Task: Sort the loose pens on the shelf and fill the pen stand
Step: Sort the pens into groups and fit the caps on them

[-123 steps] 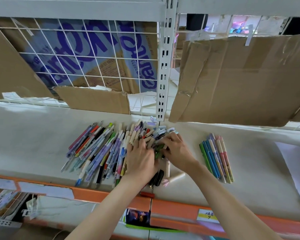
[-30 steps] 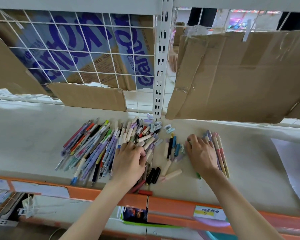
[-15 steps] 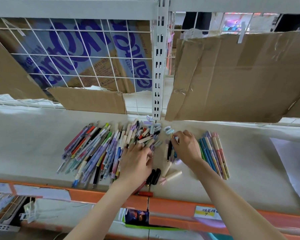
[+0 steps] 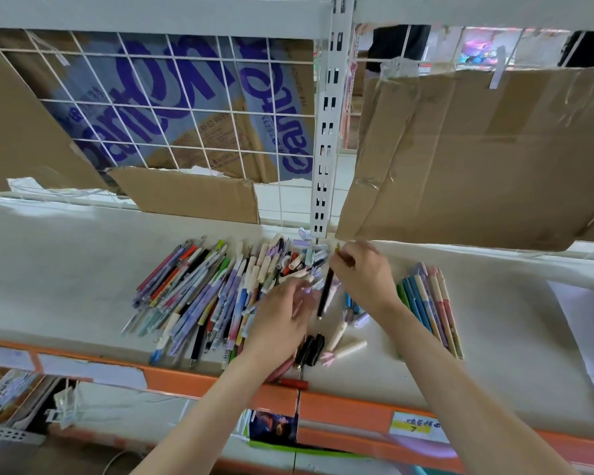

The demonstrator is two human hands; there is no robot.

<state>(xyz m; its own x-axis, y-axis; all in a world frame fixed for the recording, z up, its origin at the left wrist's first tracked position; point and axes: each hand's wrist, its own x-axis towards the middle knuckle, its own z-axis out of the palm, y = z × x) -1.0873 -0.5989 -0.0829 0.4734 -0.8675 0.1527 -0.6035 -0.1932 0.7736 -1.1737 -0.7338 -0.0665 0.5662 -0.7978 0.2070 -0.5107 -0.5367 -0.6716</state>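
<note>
right fingers (image 4: 345, 260) around black pen (image 4: 324, 293)

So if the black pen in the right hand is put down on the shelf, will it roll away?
The black pen looks slim, round and stiff, so it probably rolls easily. It is likely light: the right hand lifts it by fingertips. The flat shelf offers no stop.

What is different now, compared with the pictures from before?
The right hand left the sorted row of pens at the right, came back to the middle and now pinches a dark pen, lifting it. The left hand stayed on the big pile of pens, which lies as before.
</note>
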